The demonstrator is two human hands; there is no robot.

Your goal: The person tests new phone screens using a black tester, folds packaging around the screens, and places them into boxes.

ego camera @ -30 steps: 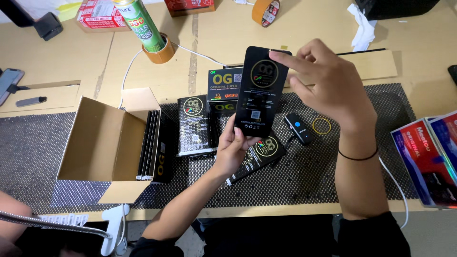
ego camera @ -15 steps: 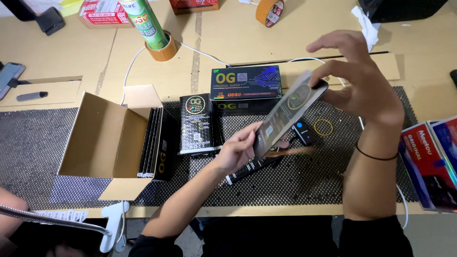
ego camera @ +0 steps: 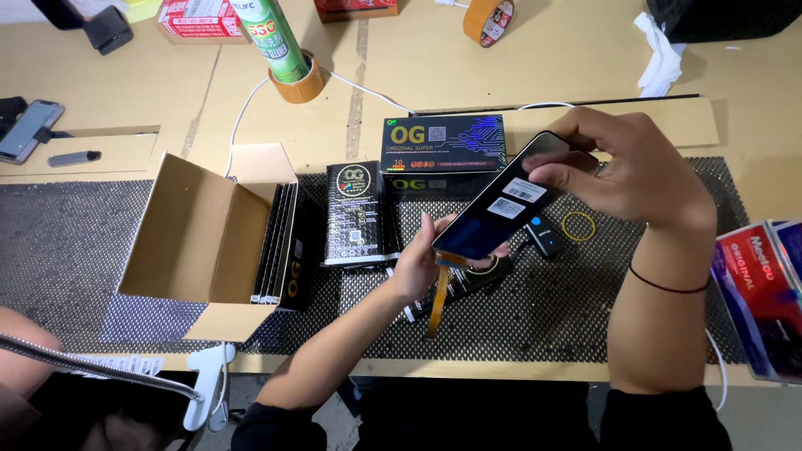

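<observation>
Both my hands hold a flat black phone screen panel (ego camera: pixel 501 205) above the dark mesh mat (ego camera: pixel 67 242). Its back faces up, with two white stickers on it. An orange flex ribbon (ego camera: pixel 437 299) hangs from its lower end. My right hand (ego camera: pixel 635 171) grips the upper end with fingers and thumb. My left hand (ego camera: pixel 422 259) supports the lower end from beneath. Under the panel lie a slim black package (ego camera: pixel 468 280) and a small black device with a blue dot (ego camera: pixel 543 235).
An open cardboard box (ego camera: pixel 205 225) holding several slim black packs stands at the left. A black pack (ego camera: pixel 355 213) and a black printed box (ego camera: pixel 443 144) lie behind my hands. A yellow rubber band (ego camera: pixel 578 225), red-blue boxes (ego camera: pixel 764 292), spray can (ego camera: pixel 274 38), tape rolls and a phone (ego camera: pixel 29 129) surround them.
The panel has been turned over, from its printed front facing me, through edge-on, to its stickered back up. My right hand shifted right along the upper end; the ribbon now hangs free.
</observation>
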